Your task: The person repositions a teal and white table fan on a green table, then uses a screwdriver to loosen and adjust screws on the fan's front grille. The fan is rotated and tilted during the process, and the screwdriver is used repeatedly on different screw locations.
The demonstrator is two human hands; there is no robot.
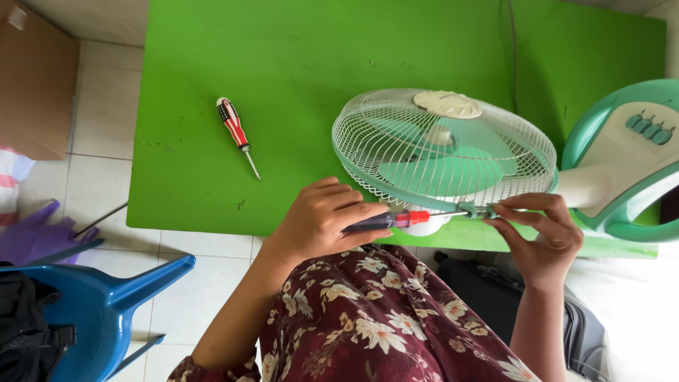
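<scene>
Floral sleeve (375,325), left grip (322,219) clenched on screwdriver (385,221), right grip (541,237) pinching fan clip (477,211), green table (283,71), tiled floor (106,113).

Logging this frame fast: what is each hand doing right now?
Left hand: closed around the screwdriver, tip at the fan guard's clip.
Right hand: fingers pinching that clip.

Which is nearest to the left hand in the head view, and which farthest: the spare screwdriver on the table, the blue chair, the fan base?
From the left hand:
1. Spare screwdriver, up-left on the table.
2. Blue chair, lower left.
3. Fan base, far right.
</scene>
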